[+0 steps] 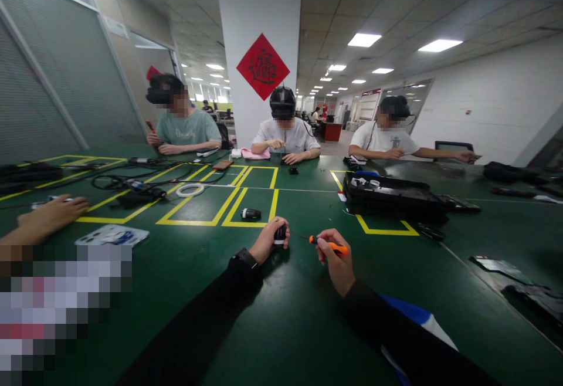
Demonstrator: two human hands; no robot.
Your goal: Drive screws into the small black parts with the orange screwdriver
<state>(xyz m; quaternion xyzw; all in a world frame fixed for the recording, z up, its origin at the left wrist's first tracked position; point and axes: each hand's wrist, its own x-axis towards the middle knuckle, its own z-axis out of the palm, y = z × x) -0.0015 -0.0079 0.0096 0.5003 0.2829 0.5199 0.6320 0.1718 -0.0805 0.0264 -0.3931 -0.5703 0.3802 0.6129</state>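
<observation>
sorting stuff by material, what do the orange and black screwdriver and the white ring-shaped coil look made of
Orange-and-black screwdriver: probably a plastic handle, smooth and brightly coloured; its thin dark shaft suggests metal.

White ring-shaped coil: possibly plastic-sheathed cable, judging by its smooth, even white loops.

Black long sleeves [197, 315] on both arms; dark wristband [244, 259] with small buckle-like piece, left wrist.

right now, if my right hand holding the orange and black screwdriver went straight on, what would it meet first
Probably the black cylinder with a white band, or your left hand around it; depth is unclear.
</observation>
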